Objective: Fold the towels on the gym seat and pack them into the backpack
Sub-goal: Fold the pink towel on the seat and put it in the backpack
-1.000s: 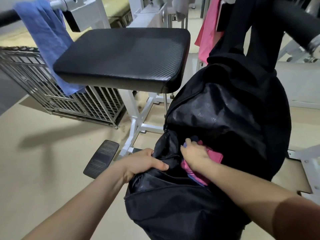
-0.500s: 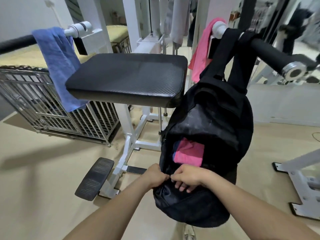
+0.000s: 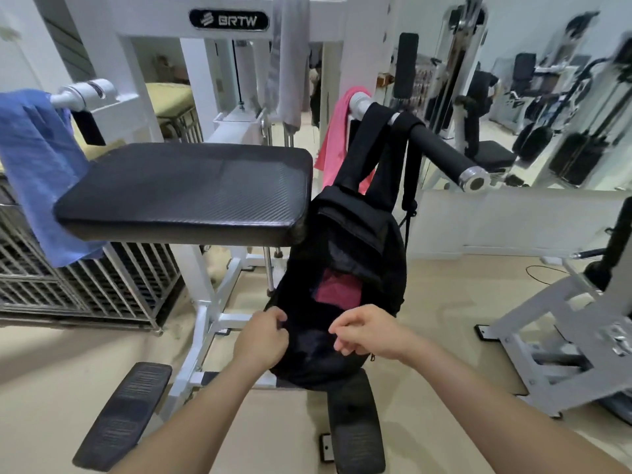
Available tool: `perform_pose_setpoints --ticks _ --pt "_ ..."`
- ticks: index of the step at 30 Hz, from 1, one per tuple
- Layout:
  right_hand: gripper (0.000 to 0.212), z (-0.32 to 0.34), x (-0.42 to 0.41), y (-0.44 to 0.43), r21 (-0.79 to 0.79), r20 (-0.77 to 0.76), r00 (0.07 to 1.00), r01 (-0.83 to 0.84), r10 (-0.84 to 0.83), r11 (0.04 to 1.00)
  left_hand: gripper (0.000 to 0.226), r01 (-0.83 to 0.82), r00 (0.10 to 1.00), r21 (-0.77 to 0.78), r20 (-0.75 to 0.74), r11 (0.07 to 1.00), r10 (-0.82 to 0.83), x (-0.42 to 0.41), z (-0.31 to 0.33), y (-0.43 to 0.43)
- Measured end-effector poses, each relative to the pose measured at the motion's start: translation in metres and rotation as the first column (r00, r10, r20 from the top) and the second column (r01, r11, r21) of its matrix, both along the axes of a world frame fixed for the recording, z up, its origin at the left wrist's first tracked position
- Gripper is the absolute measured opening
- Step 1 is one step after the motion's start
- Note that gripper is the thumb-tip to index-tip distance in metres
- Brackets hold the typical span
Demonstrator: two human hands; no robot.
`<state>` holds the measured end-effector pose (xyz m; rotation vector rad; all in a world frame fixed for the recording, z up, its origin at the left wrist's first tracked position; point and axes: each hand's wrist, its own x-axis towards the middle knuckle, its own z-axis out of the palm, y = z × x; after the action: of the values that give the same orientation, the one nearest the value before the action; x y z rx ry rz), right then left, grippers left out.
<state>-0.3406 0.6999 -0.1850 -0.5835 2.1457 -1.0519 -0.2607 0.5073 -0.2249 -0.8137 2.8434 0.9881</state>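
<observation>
hung backpack [image 3: 355, 234], left hand [image 3: 265, 340] seemingly gripping

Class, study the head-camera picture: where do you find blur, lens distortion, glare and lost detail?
Head view: the wide lens bends the white frame and stretches the forearms; motion blur smears the grey machine at right, while the gym seat is fairly sharp; the backpack is dark, with little detail; a glint sits on the chrome cap.
</observation>
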Motion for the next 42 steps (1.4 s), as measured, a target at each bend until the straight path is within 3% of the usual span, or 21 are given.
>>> perform_pose_setpoints --ticks 3,7,11,13,15,17,19,22,24,25,27,29,32,34,35,36,38,39,42 --pt "0.018 0.022 -0.028 0.019 -0.107 -0.031 0.983 0.175 -0.179 0.979 0.033 0.088 0.975 0.041 -0.210 0.995 -0.077 -0.021 0.034 0.016" --pt "0.019 0.056 -0.078 0.046 -0.287 -0.097 0.883 0.416 -0.459 0.863 0.029 0.164 0.862 0.015 -0.489 0.986 -0.135 -0.065 0.096 0.049" --pt "0.013 0.096 -0.137 0.065 -0.480 -0.250 0.740 0.465 -0.624 0.744 0.031 0.210 0.785 -0.012 -0.594 0.978 -0.176 -0.131 0.146 0.085" --pt "0.016 0.116 -0.167 0.069 -0.547 -0.289 0.733 0.402 -0.616 0.734 0.039 0.227 0.757 -0.053 -0.618 0.972 -0.210 -0.169 0.164 0.100" --pt "0.036 0.128 -0.197 0.068 -0.549 -0.303 0.771 0.339 -0.560 0.764 0.044 0.233 0.743 -0.096 -0.625 0.968 -0.241 -0.207 0.174 0.113" --pt "0.042 0.135 -0.221 0.063 -0.496 -0.357 0.828 0.223 -0.432 0.839 0.054 0.226 0.756 0.004 -0.632 0.974 -0.173 -0.236 0.182 0.123" --pt "0.034 0.139 -0.241 0.054 -0.492 -0.344 0.890 0.100 -0.299 0.865 0.075 0.171 0.769 0.131 -0.638 0.977 -0.049 -0.254 0.185 0.125" --pt "0.032 0.151 -0.272 0.047 -0.505 -0.136 0.975 0.085 -0.177 0.859 0.056 0.107 0.758 0.083 -0.652 0.991 -0.027 -0.265 0.181 0.116" --pt "0.032 0.159 -0.295 0.048 -0.476 0.020 0.999 0.039 -0.034 0.878 0.063 0.053 0.764 -0.043 -0.642 0.998 -0.068 -0.273 0.183 0.110" --pt "0.032 0.163 -0.307 0.047 -0.444 0.036 0.999 0.004 0.013 0.896 0.069 0.036 0.764 -0.033 -0.643 0.999 -0.049 -0.277 0.186 0.104" --pt "0.029 0.170 -0.334 0.038 -0.413 0.000 0.999 0.039 -0.042 0.910 0.068 0.106 0.793 0.208 -0.608 0.972 0.043 -0.280 0.197 0.089" --pt "0.024 0.176 -0.358 0.018 -0.445 -0.022 0.984 0.146 -0.174 0.883 0.063 0.219 0.849 0.485 -0.523 0.847 0.080 -0.276 0.212 0.076" --pt "0.052 0.185 -0.384 -0.025 -0.525 0.088 0.986 0.165 -0.139 0.835 0.061 0.146 0.841 0.563 -0.504 0.813 0.197 -0.283 0.227 0.063" --pt "0.070 0.186 -0.388 -0.051 -0.562 0.274 0.959 0.216 -0.066 0.799 0.060 -0.011 0.795 0.462 -0.534 0.887 0.289 -0.303 0.234 0.058" --pt "0.068 0.183 -0.388 -0.062 -0.559 0.303 0.950 0.242 -0.077 0.793 0.055 -0.066 0.787 0.381 -0.548 0.922 0.283 -0.316 0.236 0.056" --pt "0.059 0.179 -0.389 -0.070 -0.544 0.263 0.954 0.269 -0.143 0.794 0.052 -0.096 0.795 0.306 -0.549 0.947 0.258 -0.328 0.239 0.055" --pt "0.020 0.172 -0.392 -0.082 -0.464 0.029 0.930 0.338 -0.367 0.819 0.051 -0.126 0.829 0.166 -0.523 0.978 0.195 -0.349 0.242 0.052" --pt "0.013 0.172 -0.395 -0.084 -0.461 -0.086 0.892 0.360 -0.445 0.811 0.050 -0.129 0.846 0.085 -0.511 0.988 0.154 -0.357 0.243 0.051" --pt "0.029 0.190 -0.394 -0.082 -0.634 -0.101 0.892 0.284 -0.441 0.720 0.049 -0.114 0.841 -0.060 -0.538 0.992 0.065 -0.366 0.246 0.051"
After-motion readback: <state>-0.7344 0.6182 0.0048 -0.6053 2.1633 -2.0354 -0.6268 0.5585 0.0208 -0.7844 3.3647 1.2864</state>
